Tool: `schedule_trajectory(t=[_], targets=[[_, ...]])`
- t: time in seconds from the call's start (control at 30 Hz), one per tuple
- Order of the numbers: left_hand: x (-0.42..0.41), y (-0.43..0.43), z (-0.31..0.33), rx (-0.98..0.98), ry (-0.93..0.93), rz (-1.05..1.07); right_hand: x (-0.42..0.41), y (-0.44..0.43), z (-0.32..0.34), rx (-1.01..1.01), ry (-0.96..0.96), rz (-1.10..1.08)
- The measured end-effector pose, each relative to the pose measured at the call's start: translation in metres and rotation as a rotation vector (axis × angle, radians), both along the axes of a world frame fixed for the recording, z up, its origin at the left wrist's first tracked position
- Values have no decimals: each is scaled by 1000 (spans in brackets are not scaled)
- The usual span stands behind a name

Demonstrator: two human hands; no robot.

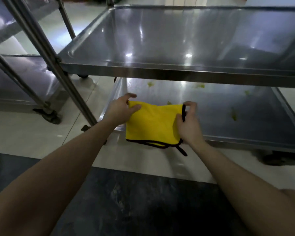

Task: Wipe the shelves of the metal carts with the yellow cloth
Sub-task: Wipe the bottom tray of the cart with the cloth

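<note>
Hands (121,108) (189,120) in closed grip on yellow cloth (153,125) corners.

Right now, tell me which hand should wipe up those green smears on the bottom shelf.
Probably the right hand. It grips the yellow cloth on the side nearest the green smears on the lower shelf. The left hand holds the far edge.
</note>
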State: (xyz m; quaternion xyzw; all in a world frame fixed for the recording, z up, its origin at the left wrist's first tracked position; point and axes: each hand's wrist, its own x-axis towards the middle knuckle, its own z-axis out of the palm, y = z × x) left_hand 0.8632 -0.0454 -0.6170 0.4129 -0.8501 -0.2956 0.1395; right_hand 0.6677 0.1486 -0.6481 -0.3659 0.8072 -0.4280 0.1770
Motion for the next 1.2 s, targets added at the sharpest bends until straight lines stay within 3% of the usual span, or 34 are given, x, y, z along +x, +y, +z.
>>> schedule_trajectory(t=[0.1, 0.17, 0.33, 0.5, 0.57, 0.67, 0.73, 0.8, 1.0, 1.1, 1.2], targets=[[-9, -5, -19, 34, -143, -16, -28, -18, -5, 530, 243, 207], [2, -4, -34, 11, -208, -74, -43, -20, -3, 699, 448, 366], [50, -12, -56, -68, -317, -224, -51, -34, 0, 660, 569, 721], [83, -12, -65, 33, -339, -158, 5, -53, -27, 556, 689, 722], [92, -15, -69, 197, -432, -49, 15, -54, -43, 556, 673, 697], [111, -27, -65, 638, -734, 215, 6, -50, -68, 560, 709, 699], [122, -32, -67, 752, -813, 283, -1, -46, -85, 518, 749, 704], [125, -34, -76, 650, -651, 365, -4, -49, -94, 472, 780, 687], [96, -12, -111, -17, 325, 742, 3, -96, -89, 470, 672, 749], [83, -28, -99, 7, 736, 765, 12, -121, -88, 464, 655, 736], [73, -53, -88, 98, 907, 833, 19, -131, -93, 437, 650, 710]])
